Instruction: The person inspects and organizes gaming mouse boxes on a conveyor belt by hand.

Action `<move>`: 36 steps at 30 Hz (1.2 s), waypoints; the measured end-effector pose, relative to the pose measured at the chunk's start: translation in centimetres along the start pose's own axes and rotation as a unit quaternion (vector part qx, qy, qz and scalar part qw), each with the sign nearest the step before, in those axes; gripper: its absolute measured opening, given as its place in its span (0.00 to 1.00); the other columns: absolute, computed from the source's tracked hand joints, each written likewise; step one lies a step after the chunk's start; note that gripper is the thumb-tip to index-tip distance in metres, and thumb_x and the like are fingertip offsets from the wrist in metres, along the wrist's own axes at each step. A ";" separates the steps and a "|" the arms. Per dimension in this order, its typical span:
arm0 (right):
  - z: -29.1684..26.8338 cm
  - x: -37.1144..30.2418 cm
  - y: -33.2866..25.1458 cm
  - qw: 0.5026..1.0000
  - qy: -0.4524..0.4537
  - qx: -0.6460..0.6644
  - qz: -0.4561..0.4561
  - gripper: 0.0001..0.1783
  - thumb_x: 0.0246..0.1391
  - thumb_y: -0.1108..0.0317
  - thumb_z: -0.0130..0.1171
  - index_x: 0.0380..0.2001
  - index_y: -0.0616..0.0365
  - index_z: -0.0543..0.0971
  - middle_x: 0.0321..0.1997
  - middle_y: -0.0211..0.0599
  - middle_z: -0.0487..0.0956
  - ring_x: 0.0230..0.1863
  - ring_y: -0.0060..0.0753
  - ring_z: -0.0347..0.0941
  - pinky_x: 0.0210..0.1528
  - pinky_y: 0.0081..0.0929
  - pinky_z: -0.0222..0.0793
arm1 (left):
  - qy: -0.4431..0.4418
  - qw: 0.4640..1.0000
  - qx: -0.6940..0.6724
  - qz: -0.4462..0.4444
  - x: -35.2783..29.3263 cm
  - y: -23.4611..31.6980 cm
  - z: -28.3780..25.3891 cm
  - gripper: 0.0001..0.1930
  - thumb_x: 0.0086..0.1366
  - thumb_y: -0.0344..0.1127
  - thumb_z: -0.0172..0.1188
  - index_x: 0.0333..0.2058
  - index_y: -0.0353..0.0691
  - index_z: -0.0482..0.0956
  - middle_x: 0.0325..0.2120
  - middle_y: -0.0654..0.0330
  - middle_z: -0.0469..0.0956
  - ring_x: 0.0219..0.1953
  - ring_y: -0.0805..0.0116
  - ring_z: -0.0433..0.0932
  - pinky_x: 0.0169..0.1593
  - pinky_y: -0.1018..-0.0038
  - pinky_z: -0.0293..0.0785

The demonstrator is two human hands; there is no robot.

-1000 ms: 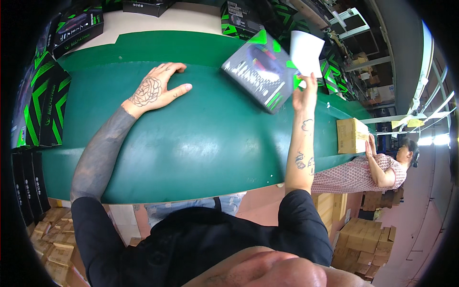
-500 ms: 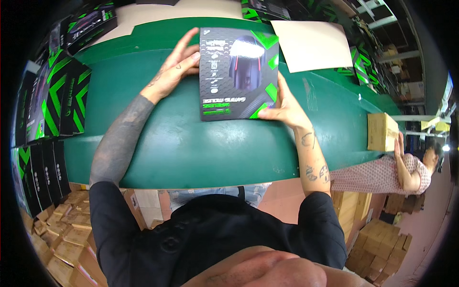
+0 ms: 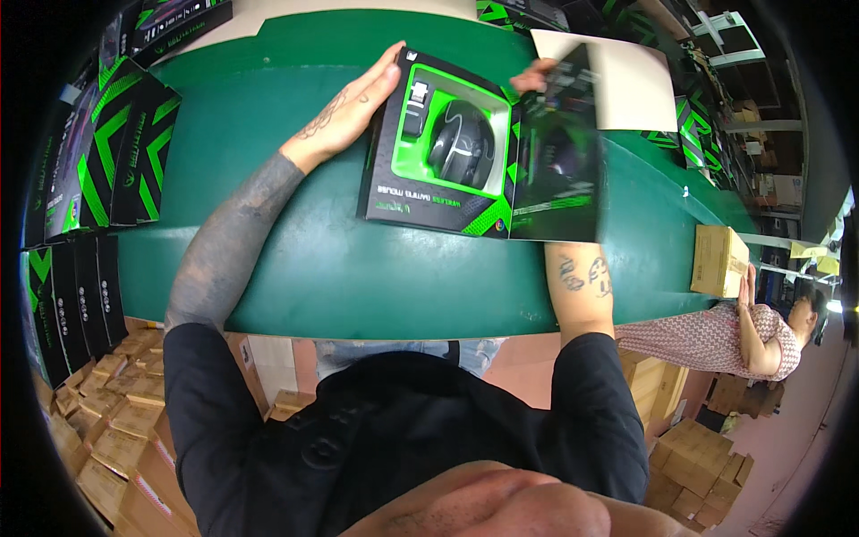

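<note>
Green-topped table (image 3: 420,286) spans the view, bowed by the lens; cartons (image 3: 125,430) are heaped on the floor at lower left. At far right, another person (image 3: 689,338) has hands at a brown carton (image 3: 718,261).

Box (image 3: 413,185), black and green, is at the far-middle part of the table, between the two hands; contact with the tabletop cannot be judged. Its front flap (image 3: 557,157), blurred, stands swung out to the right. Behind the window: a black mouse (image 3: 465,148) and small parts beside it.

Left hand (image 3: 347,112): fingers straight and together, laid along the box's left side. Right hand (image 3: 533,77): mostly hidden by the flap, fingers visible at its upper left edge; cannot tell how firmly they grip.

Pale sheet (image 3: 631,85) lies beyond the flap. More printed boxes (image 3: 134,152) stand at left.
</note>
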State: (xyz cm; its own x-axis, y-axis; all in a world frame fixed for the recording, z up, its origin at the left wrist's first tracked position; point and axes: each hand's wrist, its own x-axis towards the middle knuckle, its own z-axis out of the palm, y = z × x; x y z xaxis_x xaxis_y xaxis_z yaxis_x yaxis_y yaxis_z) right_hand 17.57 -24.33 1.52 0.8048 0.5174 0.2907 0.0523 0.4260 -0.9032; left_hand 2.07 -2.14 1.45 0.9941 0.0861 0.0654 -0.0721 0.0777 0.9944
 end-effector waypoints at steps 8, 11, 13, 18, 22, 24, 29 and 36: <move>-5.2 4.0 4.7 0.838 -0.399 0.365 -0.075 0.43 0.54 0.31 0.24 0.55 0.56 0.64 0.36 0.36 0.71 0.43 0.36 0.63 0.62 0.43 0.46 | -0.005 0.992 -0.108 -0.067 0.5 1.3 0.8 0.30 0.64 0.40 0.48 0.62 0.40 0.50 0.56 0.59 0.61 0.57 0.70 0.61 0.59 0.74 0.56; -5.9 4.1 4.7 0.818 -0.425 0.381 -0.072 0.46 0.52 0.28 0.23 0.55 0.57 0.63 0.36 0.35 0.70 0.43 0.36 0.63 0.62 0.43 0.48 | -0.007 0.990 -0.113 -0.087 0.5 1.2 0.7 0.30 0.63 0.38 0.47 0.62 0.41 0.50 0.55 0.57 0.62 0.55 0.70 0.62 0.58 0.74 0.58; -4.6 3.9 4.6 0.802 -0.447 0.384 -0.096 0.49 0.50 0.26 0.22 0.56 0.57 0.63 0.35 0.35 0.70 0.43 0.35 0.63 0.61 0.41 0.49 | -0.009 0.989 -0.125 -0.074 0.0 0.7 0.3 0.30 0.61 0.38 0.47 0.61 0.41 0.51 0.55 0.57 0.61 0.55 0.69 0.63 0.58 0.74 0.59; -2.3 2.3 0.9 0.833 -0.408 0.361 -0.094 0.44 0.51 0.29 0.34 0.53 0.58 0.64 0.32 0.33 0.70 0.41 0.33 0.64 0.60 0.38 0.52 | -0.041 0.985 -0.161 -0.043 0.0 0.4 -0.1 0.30 0.59 0.35 0.49 0.60 0.44 0.52 0.48 0.58 0.67 0.49 0.70 0.66 0.55 0.71 0.62; -1.7 0.8 0.0 0.912 -0.310 0.261 -0.067 0.34 0.53 0.40 0.47 0.52 0.58 0.66 0.32 0.32 0.70 0.40 0.30 0.65 0.59 0.34 0.55 | -0.024 0.988 -0.144 -0.048 0.8 0.1 0.1 0.30 0.59 0.37 0.48 0.60 0.41 0.53 0.55 0.57 0.61 0.55 0.69 0.64 0.58 0.74 0.59; -1.6 0.4 -1.1 0.965 -0.231 0.115 -0.039 0.34 0.52 0.43 0.50 0.53 0.58 0.65 0.34 0.34 0.71 0.41 0.31 0.66 0.58 0.34 0.56 | -0.031 0.990 -0.133 -0.038 1.7 0.2 0.1 0.29 0.60 0.40 0.48 0.60 0.43 0.53 0.52 0.58 0.64 0.52 0.69 0.65 0.56 0.71 0.61; 3.1 0.1 -0.5 0.971 -0.059 -0.225 0.048 0.35 0.50 0.49 0.58 0.55 0.59 0.63 0.39 0.37 0.73 0.45 0.34 0.67 0.56 0.34 0.59 | -0.010 0.981 -0.194 -0.013 0.1 0.3 -2.1 0.26 0.67 0.53 0.41 0.58 0.46 0.55 0.48 0.57 0.67 0.49 0.67 0.68 0.52 0.62 0.65; 1.9 -0.9 1.9 0.978 -0.081 -0.193 0.008 0.27 0.52 0.62 0.56 0.54 0.61 0.64 0.48 0.42 0.72 0.50 0.34 0.67 0.54 0.30 0.61 | 0.067 0.991 -0.090 -0.069 -0.3 1.0 -0.5 0.22 0.57 0.47 0.59 0.44 0.39 0.68 0.38 0.62 0.70 0.38 0.76 0.68 0.42 0.77 0.68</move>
State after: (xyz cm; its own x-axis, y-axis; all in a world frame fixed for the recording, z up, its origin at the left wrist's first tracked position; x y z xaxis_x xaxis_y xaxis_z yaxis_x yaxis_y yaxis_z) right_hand 15.81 -22.55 0.16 0.7055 0.6453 0.2932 0.2850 0.1205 -0.9509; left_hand 1.65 -1.61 2.42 0.9769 0.1922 -0.0932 0.0382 0.2719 0.9616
